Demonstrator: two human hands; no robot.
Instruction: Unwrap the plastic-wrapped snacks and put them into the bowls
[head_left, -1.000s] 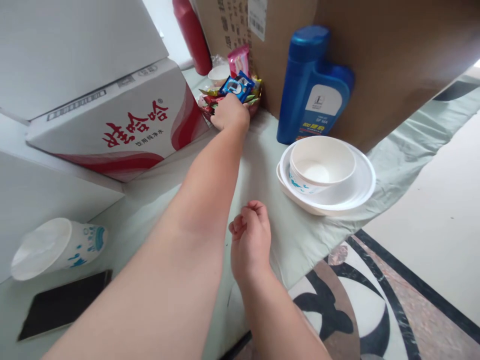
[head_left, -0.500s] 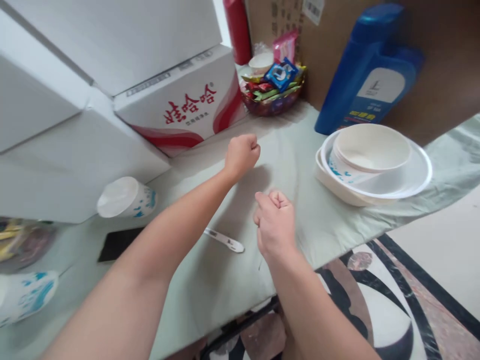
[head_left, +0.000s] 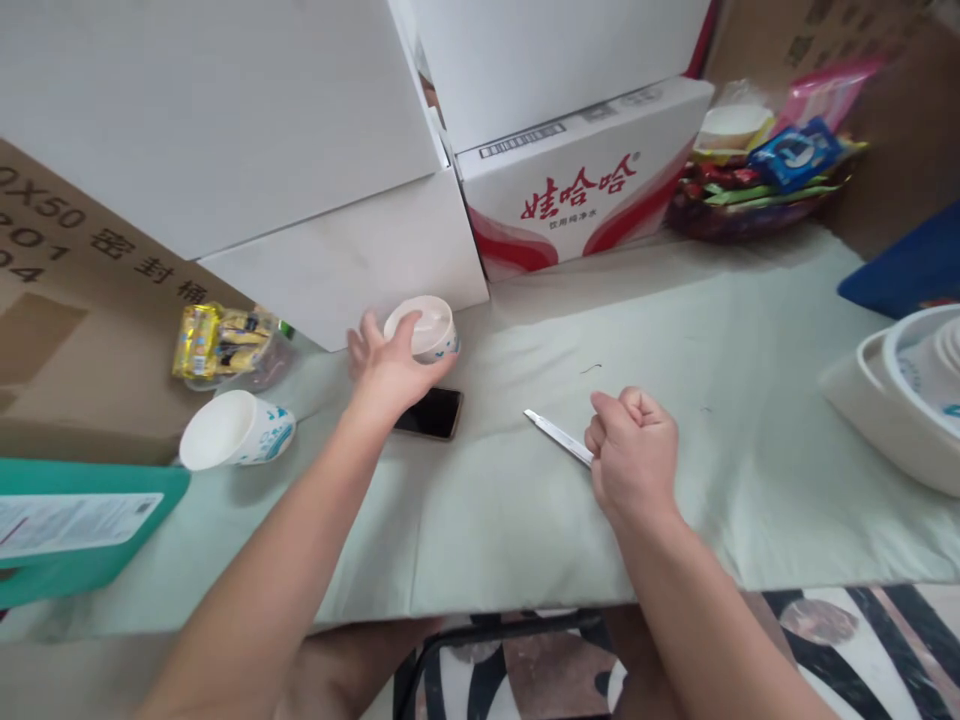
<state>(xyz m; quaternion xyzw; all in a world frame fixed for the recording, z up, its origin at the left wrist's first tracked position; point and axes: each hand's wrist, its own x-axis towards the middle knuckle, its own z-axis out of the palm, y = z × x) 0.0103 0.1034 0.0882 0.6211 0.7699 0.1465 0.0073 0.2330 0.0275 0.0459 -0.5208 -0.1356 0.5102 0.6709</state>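
Observation:
My left hand (head_left: 391, 365) reaches over a white paper cup (head_left: 439, 340) with blue print, beside the white boxes. Its fingers are spread around the rim, some blurred, and the thumb is at the near side. Whether they press on the cup I cannot tell. Just in front of that cup lies a dark phone (head_left: 436, 414), partly under my wrist. My right hand (head_left: 636, 455) is a closed fist low over the cloth; what it holds, if anything, is hidden. A slim white utility knife (head_left: 556, 434) lies at its left, one end covered by the fist.
Another paper cup (head_left: 225, 435) tilts at left, near a bowl of wrapped snacks (head_left: 232, 345) and a green container (head_left: 82, 530). White cartons (head_left: 570, 200) line the back. At right are a snack basket (head_left: 765, 200), a blue bottle (head_left: 907, 262) and stacked white bowls (head_left: 885, 410).
The view has swung left. My left hand has gone from a fist above the middle of the table to spread fingers at the paper cup. My right hand stays a fist.

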